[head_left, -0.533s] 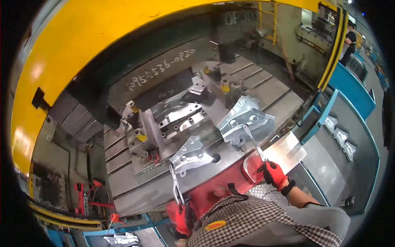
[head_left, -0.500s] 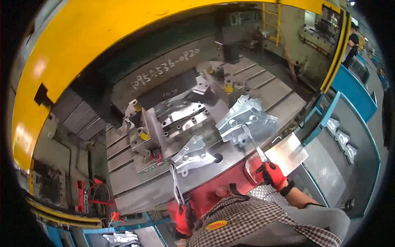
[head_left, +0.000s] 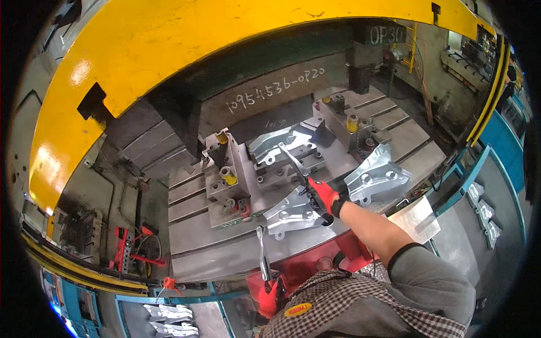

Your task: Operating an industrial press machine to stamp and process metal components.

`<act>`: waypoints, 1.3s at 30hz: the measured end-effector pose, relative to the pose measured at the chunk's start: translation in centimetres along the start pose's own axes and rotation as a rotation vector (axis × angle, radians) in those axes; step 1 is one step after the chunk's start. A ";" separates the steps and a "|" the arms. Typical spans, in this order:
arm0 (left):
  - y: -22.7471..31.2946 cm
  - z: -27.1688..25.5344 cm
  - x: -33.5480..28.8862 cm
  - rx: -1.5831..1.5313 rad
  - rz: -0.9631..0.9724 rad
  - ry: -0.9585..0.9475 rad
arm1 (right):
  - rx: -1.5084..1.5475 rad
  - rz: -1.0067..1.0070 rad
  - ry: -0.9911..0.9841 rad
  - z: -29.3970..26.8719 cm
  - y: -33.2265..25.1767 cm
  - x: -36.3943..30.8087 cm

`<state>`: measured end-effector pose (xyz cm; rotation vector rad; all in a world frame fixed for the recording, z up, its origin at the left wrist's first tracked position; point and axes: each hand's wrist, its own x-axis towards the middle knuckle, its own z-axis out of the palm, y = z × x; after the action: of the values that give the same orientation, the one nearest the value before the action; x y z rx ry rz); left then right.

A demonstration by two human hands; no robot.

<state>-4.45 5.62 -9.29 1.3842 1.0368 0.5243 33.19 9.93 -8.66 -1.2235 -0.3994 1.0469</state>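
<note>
My right hand (head_left: pixel 323 196), in a red and black glove, is closed around a long silver tongs-like tool (head_left: pixel 295 161). That tool's tip meets or overlaps a shiny stamped metal part (head_left: pixel 269 145) in the die (head_left: pixel 290 172); contact is unclear. Low in front, my gloved left hand (head_left: pixel 269 298) grips a similar silver tool (head_left: pixel 263 252), its tip pointing up beside a second stamped part (head_left: pixel 290 213). This part lies on the near bed plate, partly behind my right hand. Another stamped part (head_left: pixel 378 179) rests right of my right forearm.
A yellow press frame (head_left: pixel 186 39) arches overhead. Yellow-capped posts (head_left: pixel 228 176) flank the die. Stamped parts (head_left: pixel 172 320) lie in a bin at lower left, and others (head_left: pixel 484 217) on a blue-edged table at right. A red ledge (head_left: pixel 304 262) runs before my apron.
My right hand has reached forward and left with its tool, from the near edge to the die. My left hand still holds its tool low. The whole view has shifted.
</note>
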 end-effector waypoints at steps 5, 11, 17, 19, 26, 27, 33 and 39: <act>0.6 0.5 0.1 -0.235 -0.076 -0.001 | -0.186 0.088 0.183 1.1 -1.8 2.8; 1.9 0.6 -0.4 0.053 0.070 -0.003 | -0.433 0.026 0.220 -0.1 -2.1 3.4; -0.1 -0.8 -1.0 -0.171 -0.220 -0.118 | -0.929 -0.549 0.173 -2.3 -1.7 -3.7; -1.6 -1.7 -2.0 -0.213 -0.208 -0.138 | -0.824 -0.264 0.140 -4.3 -0.6 -9.2; -4.3 -4.6 -4.0 0.880 -0.216 -0.351 | -1.047 -0.063 -0.228 -12.4 4.2 -27.1; -4.2 -4.5 -4.0 0.955 -0.310 -0.395 | -1.279 -0.184 -0.193 -13.2 4.7 -28.7; -3.6 -2.6 -4.9 1.283 0.314 -0.193 | -1.526 -0.118 0.062 -14.7 7.1 -28.8; -7.1 -2.5 -3.2 1.018 0.281 -0.193 | -1.824 -0.417 0.056 -14.1 6.9 -29.2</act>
<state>-9.91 3.12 -14.81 2.4445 0.9807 0.0126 26.03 -22.25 -11.99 -2.5151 -1.6690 0.0080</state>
